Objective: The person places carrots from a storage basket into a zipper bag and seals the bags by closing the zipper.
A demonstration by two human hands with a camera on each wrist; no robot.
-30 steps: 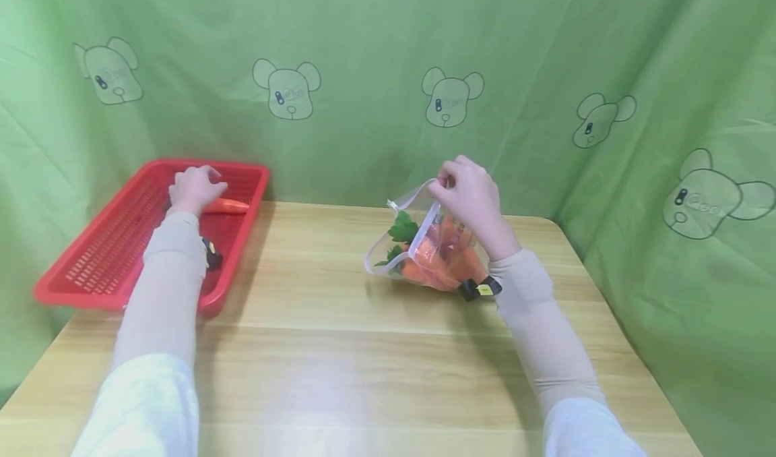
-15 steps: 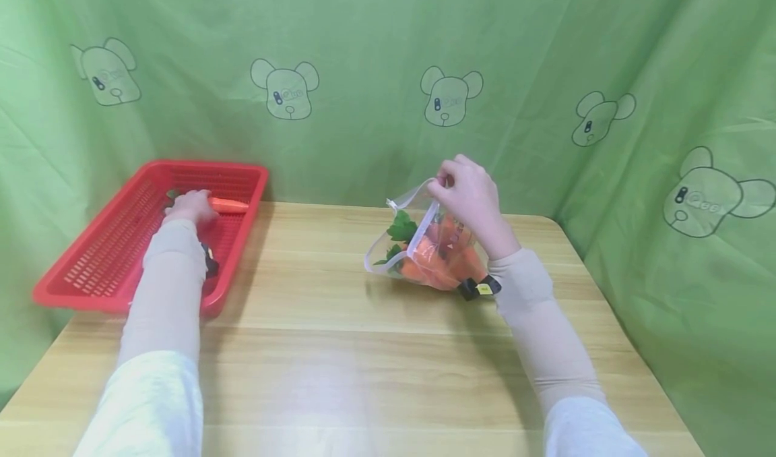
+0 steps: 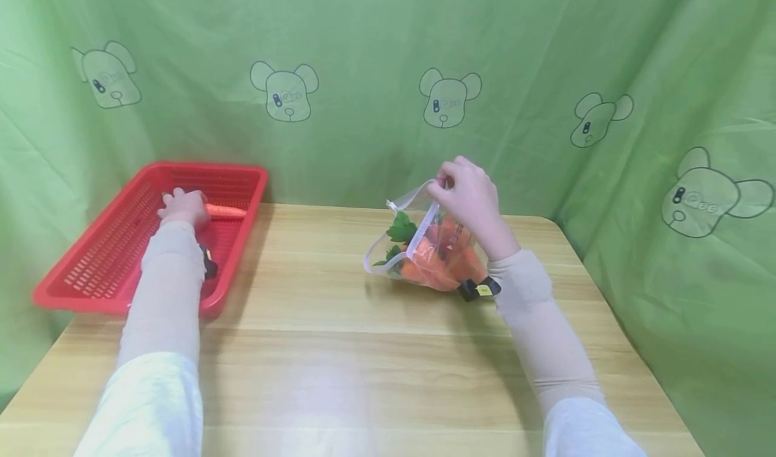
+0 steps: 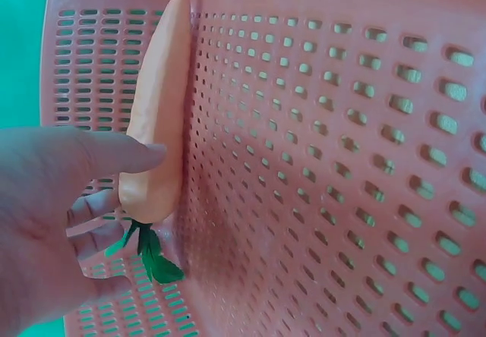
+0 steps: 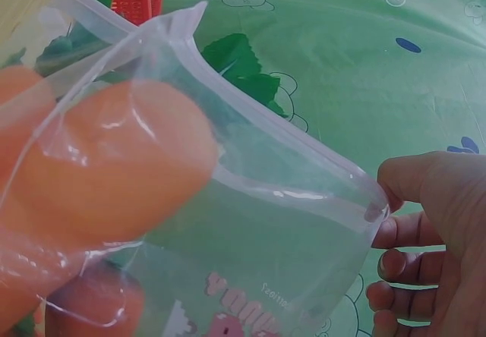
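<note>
My left hand (image 3: 184, 207) is down inside the red basket (image 3: 247, 241), at an orange carrot (image 4: 156, 117) with green leaves (image 4: 156, 257). In the left wrist view the thumb lies across the thick end of the carrot, and the spread fingers are beside that end and the leaves. The carrot lies along the basket's inner corner. My right hand (image 3: 469, 197) pinches the upper edge of a clear zip bag (image 3: 418, 231) between thumb and fingers, holding its mouth open. Several orange carrots (image 5: 121, 162) with green leaves (image 5: 243, 71) show through the plastic.
The basket stands at the back left of the wooden table (image 3: 315, 376). A green curtain (image 3: 364, 25) with printed bear heads hangs close behind and along the sides. Black wrist devices (image 3: 469, 290) sit under both wrists.
My left hand has moved down into the basket onto the carrot, and its fingers have spread. The right hand and the bag have stayed in place.
</note>
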